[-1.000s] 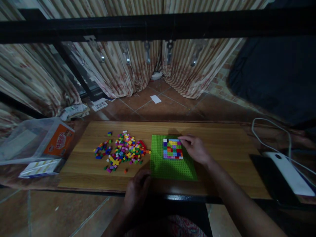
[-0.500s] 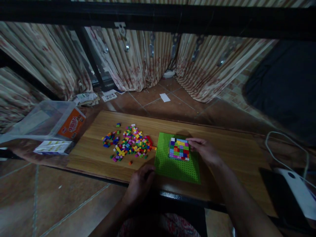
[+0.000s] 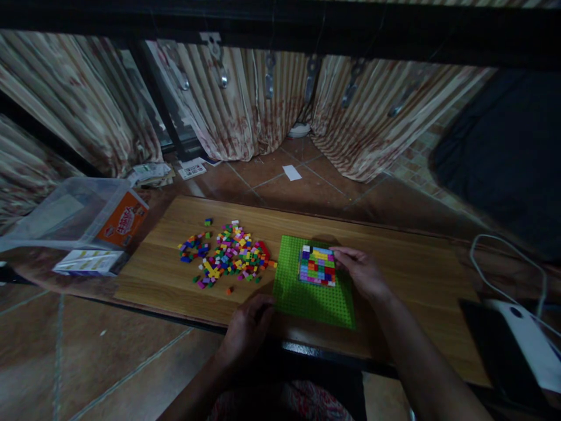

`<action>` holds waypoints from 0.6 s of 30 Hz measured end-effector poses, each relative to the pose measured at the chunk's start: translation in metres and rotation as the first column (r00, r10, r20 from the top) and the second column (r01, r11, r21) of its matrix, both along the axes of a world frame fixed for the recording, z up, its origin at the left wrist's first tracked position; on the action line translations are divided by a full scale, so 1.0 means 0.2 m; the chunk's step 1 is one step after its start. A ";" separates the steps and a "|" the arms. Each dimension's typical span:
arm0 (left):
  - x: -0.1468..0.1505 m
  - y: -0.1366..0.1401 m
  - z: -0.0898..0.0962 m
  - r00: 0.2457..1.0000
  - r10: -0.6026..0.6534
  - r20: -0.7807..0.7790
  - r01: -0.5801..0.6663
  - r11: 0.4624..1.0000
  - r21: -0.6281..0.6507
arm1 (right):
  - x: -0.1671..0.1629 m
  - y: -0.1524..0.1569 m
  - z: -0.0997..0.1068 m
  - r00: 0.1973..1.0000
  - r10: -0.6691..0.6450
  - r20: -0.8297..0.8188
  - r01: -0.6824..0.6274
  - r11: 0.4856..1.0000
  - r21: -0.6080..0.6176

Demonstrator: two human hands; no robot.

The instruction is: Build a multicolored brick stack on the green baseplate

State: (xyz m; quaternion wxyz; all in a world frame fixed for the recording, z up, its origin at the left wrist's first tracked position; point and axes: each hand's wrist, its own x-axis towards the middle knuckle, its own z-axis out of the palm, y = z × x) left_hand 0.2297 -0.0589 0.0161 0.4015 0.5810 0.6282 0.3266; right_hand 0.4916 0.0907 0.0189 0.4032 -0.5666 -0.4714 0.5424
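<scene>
A green baseplate (image 3: 307, 304) lies on a wooden board (image 3: 407, 275). On its far part sits a square patch of small coloured bricks (image 3: 317, 266). My right hand (image 3: 362, 271) rests at the patch's right edge, fingertips touching its top right corner; whether it pinches a brick I cannot tell. My left hand (image 3: 248, 327) lies at the board's near edge, by the baseplate's near left corner, fingers curled. A loose pile of coloured bricks (image 3: 228, 257) is spread on the board left of the baseplate.
A clear plastic tub (image 3: 65, 213) with an orange box (image 3: 123, 219) and a white carton (image 3: 90, 262) stand at the left. A white device (image 3: 530, 339) with a cable (image 3: 504, 251) lies at the right. Striped curtains and a black rail hang beyond the tiled floor.
The view has swung down and left since one second ago. My right hand stays at the patch's top right corner. My left hand stays at the board's near edge.
</scene>
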 end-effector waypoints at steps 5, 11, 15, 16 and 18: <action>0.00 0.00 -0.01 1.000 0.003 -0.023 -0.003 1.000 0.001 | -0.01 0.00 -0.01 1.000 -0.009 0.007 0.009 0.999 0.031; 0.01 0.00 -0.02 0.999 0.006 -0.035 -0.006 1.000 0.007 | -0.02 -0.01 -0.01 1.000 -0.026 0.007 0.026 0.999 0.028; 0.02 0.00 0.00 0.999 0.025 -0.045 -0.026 0.999 -0.032 | -0.03 0.00 -0.02 0.998 -0.056 0.003 0.056 0.998 0.032; 0.02 0.00 0.00 0.998 0.024 -0.055 -0.027 0.999 -0.045 | -0.03 0.00 -0.02 0.998 -0.064 0.001 0.064 0.997 0.030; 0.02 0.01 0.00 0.997 0.021 -0.077 -0.025 0.998 -0.061 | -0.04 0.00 -0.03 0.997 -0.072 -0.008 0.072 0.997 0.024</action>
